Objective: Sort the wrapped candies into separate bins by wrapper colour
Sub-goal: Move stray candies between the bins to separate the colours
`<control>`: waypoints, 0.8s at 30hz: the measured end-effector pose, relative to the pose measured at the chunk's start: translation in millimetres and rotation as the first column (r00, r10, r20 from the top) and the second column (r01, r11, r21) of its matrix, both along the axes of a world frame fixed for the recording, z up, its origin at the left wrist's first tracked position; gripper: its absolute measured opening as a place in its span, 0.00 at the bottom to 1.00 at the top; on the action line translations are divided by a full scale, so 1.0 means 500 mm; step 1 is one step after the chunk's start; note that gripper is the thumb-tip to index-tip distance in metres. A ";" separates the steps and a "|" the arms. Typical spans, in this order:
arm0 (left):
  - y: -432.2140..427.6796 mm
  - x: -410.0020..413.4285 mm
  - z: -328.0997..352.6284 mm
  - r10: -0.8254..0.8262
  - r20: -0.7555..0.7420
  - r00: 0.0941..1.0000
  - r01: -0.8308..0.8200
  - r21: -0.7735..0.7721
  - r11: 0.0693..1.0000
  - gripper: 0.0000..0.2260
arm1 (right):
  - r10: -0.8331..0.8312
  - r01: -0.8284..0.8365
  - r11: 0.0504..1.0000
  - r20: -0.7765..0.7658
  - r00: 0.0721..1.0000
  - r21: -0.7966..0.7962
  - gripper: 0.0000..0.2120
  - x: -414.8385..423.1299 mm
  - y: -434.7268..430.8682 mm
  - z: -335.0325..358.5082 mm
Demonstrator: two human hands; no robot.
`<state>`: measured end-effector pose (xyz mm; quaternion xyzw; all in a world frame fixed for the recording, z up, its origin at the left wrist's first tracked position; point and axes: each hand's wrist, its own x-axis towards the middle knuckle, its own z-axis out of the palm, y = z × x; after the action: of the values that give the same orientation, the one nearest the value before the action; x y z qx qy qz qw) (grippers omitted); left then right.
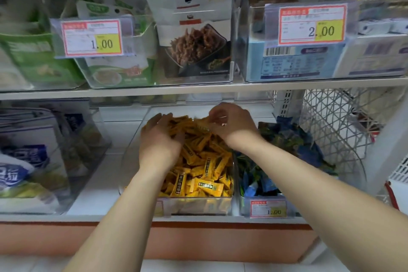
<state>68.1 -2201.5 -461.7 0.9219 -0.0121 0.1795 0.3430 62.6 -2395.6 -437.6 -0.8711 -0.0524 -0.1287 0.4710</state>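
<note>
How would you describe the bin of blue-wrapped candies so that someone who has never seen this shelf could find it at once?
Start at the lower white shelf and find the clear plastic bin of yellow-wrapped candies where both hands are working. The clear bin of blue-wrapped candies sits immediately to its right. It alone holds blue wrappers and carries a red-bordered price label reading 1.00 on its front.

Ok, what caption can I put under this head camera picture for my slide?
Both hands, left hand and right hand, dig into the clear bin of yellow candies, beside the bin of blue candies on a shop shelf.
</note>
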 end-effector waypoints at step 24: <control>-0.183 -0.068 -0.044 -0.384 -0.042 0.923 0.383 0.215 0.898 0.26 | 0.064 -0.269 0.716 -0.324 0.944 -0.644 0.23 0.151 -0.213 -0.115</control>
<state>34.4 -2293.1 -483.7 0.9334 -0.2133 0.1068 0.2679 137.9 -2502.2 -495.3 -0.9831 -0.1079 0.0668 0.1320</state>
